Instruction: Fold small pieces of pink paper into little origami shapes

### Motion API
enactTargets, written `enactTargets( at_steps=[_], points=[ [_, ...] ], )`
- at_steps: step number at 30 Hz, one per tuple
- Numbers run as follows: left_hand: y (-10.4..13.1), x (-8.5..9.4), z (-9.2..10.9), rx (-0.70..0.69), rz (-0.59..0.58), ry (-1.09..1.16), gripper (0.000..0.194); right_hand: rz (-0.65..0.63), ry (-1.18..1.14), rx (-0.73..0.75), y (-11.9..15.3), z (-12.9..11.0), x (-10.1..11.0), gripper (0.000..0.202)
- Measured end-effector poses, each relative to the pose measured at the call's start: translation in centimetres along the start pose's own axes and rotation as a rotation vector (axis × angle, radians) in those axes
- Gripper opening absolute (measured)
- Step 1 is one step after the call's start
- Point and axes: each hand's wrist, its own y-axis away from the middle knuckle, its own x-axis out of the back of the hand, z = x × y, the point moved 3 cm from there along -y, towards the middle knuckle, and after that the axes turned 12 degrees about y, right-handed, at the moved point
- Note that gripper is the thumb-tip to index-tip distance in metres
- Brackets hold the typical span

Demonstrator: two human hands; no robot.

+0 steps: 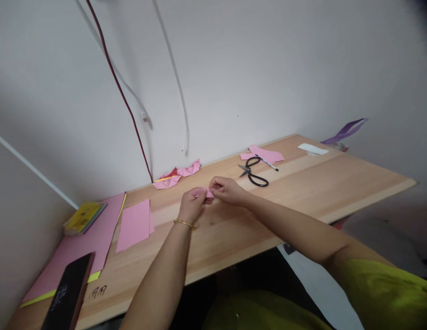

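Between my two hands is a small piece of pink paper point(209, 194), held just above the middle of the wooden table point(234, 238). My left hand point(192, 203), with a gold bracelet on the wrist, is closed on the paper's left side, thumb on top. The fingers of my right hand point(227, 190) pinch its right edge. Part of the paper is hidden behind my fingers, so its folds cannot be made out. Folded pink paper pieces point(177, 175), with a bit of red and yellow among them, lie beyond my hands by the wall.
Black-handled scissors point(253, 172) lie right of my hands, beside a pen point(267, 162) and pink scraps point(268, 154). Pink sheets point(135, 224) are to the left. A phone point(69, 293) and a yellow packet point(84, 217) rest on a larger pink sheet point(85, 250). Cables point(120, 87) hang along the wall.
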Motion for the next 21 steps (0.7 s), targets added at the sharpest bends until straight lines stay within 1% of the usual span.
enactTargets(
  at_steps=[5, 8, 11, 15, 21],
  points=[
    [0.05, -0.02, -0.10, -0.033, -0.033, -0.058, 0.025, -0.054, -0.024, -0.023, 0.05, 0.13, -0.07, 0.006],
    [0.09, 0.01, -0.16, -0.058, -0.044, -0.129, 0.025, -0.099, -0.015, -0.052, 0.14, 0.10, -0.05, 0.008],
    [0.10, 0.03, -0.08, -0.078, -0.045, -0.188, 0.025, -0.118, -0.014, -0.058, 0.18, 0.06, -0.02, 0.008],
    [0.20, -0.09, 0.11, -0.044, -0.042, -0.201, 0.023, -0.129, -0.026, -0.067, 0.21, 0.15, -0.01, 0.009],
    [0.31, -0.19, 0.12, -0.007, -0.047, -0.213, 0.020, -0.203, -0.055, -0.092, 0.30, 0.44, -0.22, 0.009]
  ],
)
